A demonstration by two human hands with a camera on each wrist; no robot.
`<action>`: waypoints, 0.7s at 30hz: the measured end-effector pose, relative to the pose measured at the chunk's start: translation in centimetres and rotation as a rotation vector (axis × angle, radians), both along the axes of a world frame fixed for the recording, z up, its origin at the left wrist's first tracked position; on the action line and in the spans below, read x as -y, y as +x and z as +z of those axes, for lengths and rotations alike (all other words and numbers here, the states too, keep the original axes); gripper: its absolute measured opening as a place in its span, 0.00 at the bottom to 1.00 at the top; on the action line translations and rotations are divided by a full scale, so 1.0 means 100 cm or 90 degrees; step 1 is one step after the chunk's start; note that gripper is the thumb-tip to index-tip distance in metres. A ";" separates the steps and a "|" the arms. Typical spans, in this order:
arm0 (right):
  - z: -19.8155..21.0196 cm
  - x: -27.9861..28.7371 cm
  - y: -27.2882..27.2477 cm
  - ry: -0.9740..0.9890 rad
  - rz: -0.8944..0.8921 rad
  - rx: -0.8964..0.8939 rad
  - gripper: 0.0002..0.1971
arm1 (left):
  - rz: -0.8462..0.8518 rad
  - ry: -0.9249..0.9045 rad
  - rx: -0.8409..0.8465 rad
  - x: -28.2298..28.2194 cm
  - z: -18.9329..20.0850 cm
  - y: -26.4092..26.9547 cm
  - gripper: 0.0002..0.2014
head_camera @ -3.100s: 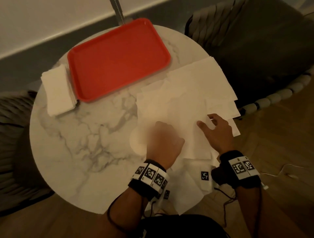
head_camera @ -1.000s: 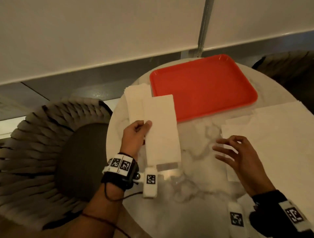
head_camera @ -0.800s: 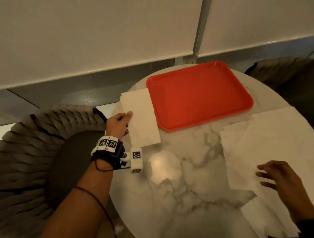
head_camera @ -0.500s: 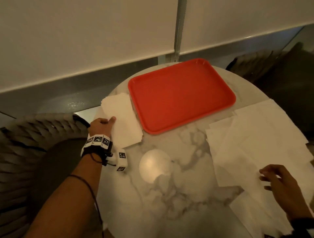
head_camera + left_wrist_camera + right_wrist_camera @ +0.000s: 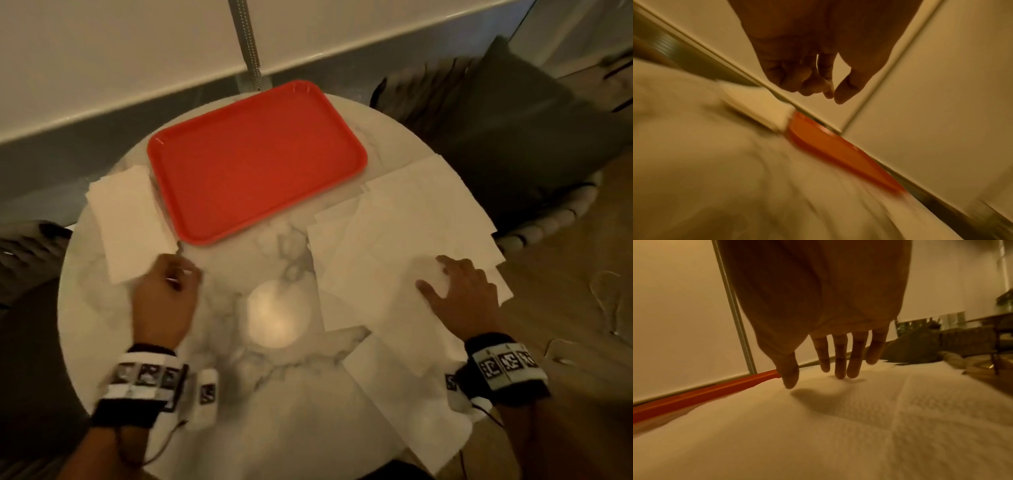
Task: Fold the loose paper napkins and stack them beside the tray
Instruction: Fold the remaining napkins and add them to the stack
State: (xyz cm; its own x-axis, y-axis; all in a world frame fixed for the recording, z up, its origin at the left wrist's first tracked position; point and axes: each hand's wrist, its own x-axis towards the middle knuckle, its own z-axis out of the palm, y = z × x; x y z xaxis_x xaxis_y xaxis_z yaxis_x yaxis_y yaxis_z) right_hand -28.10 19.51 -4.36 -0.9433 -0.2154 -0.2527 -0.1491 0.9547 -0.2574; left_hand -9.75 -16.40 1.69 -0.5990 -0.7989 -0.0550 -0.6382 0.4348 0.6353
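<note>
The red tray (image 5: 253,161) lies at the back of the round marble table (image 5: 239,394). A stack of folded white napkins (image 5: 126,219) sits against the tray's left side, also seen in the left wrist view as the stack (image 5: 760,107) beside the tray (image 5: 834,149). My left hand (image 5: 181,274) hovers just right of the stack's near corner, fingers loosely curled, holding nothing (image 5: 832,95). Loose unfolded napkins (image 5: 404,246) cover the table's right side. My right hand (image 5: 431,272) rests on them with fingers spread and straight (image 5: 813,381).
A bright lamp reflection (image 5: 279,315) shows on the marble between my hands. A woven chair (image 5: 24,267) stands at the left and a dark cushioned chair (image 5: 513,120) at the back right. Some napkins hang over the table's near right edge (image 5: 428,428).
My left hand let go of the folded napkin on the stack and drew back toward me and rightward. My right hand settled flat on the loose napkins.
</note>
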 end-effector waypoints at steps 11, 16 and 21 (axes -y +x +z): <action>-0.018 -0.003 -0.055 -0.114 0.082 -0.009 0.21 | -0.329 -0.019 0.220 -0.170 -0.061 -0.111 0.21; -0.020 -0.010 -0.059 -0.171 0.065 0.024 0.18 | -0.257 0.018 0.256 -0.180 -0.066 -0.118 0.19; -0.016 -0.016 -0.056 -0.289 0.051 0.088 0.12 | -0.189 0.135 0.266 -0.175 -0.059 -0.118 0.09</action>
